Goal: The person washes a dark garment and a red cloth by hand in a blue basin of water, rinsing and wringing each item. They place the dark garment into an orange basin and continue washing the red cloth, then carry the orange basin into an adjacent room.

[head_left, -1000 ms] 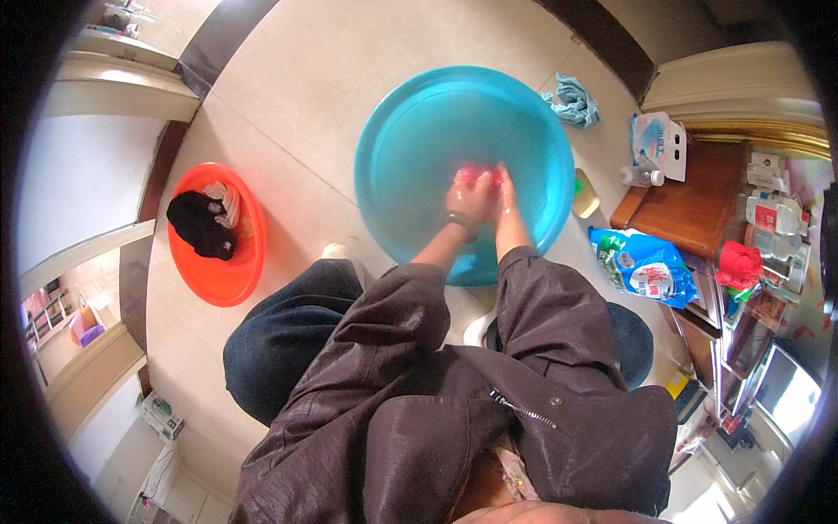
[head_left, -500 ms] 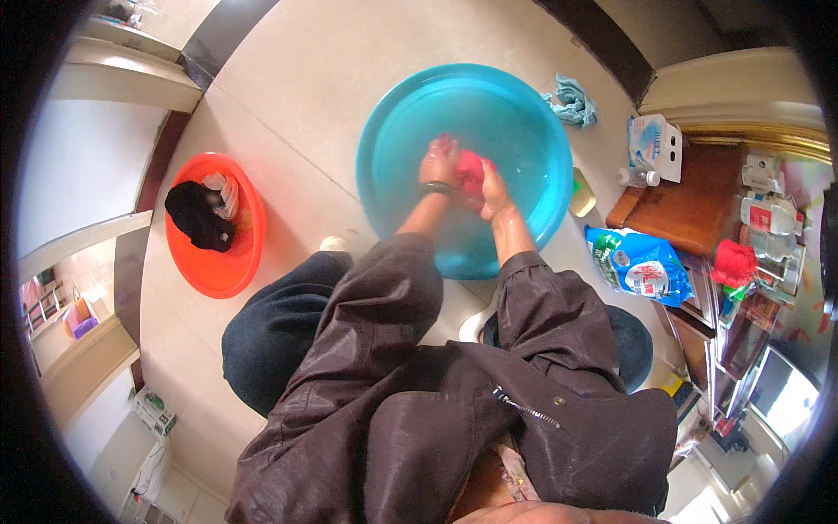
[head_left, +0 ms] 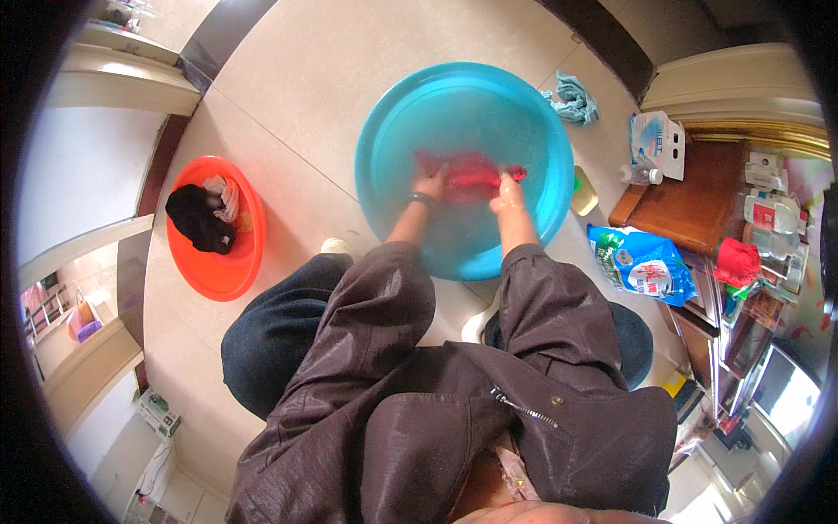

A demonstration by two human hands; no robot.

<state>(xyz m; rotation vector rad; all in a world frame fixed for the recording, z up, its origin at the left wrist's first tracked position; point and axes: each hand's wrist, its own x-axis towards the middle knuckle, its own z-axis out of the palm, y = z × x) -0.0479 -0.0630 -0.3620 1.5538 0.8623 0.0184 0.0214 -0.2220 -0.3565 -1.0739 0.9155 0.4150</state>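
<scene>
A large turquoise basin (head_left: 384,122) of cloudy water stands on the floor in front of me. In it a wet red cloth (head_left: 471,176) is spread sideways between my hands, partly under the water. My left hand (head_left: 429,185) grips the cloth near its left end, its fingers partly sunk in the water. Closed around the right end is my right hand (head_left: 508,192), with a bit of cloth sticking out past the fingers. The exact kind of the red cloth cannot be made out.
To the left is an orange-red basin (head_left: 209,284) with a black cloth (head_left: 199,218) and a pale one. Right of the turquoise basin lie a soap box (head_left: 585,192), a crumpled light-blue cloth (head_left: 573,100), a blue detergent bag (head_left: 642,266), a plastic bottle (head_left: 642,175) and a brown wooden cabinet (head_left: 685,196).
My hands have moved apart, the left one leftward and the right one slightly rightward. The red cloth, bunched between them before, is now stretched out wide in the water.
</scene>
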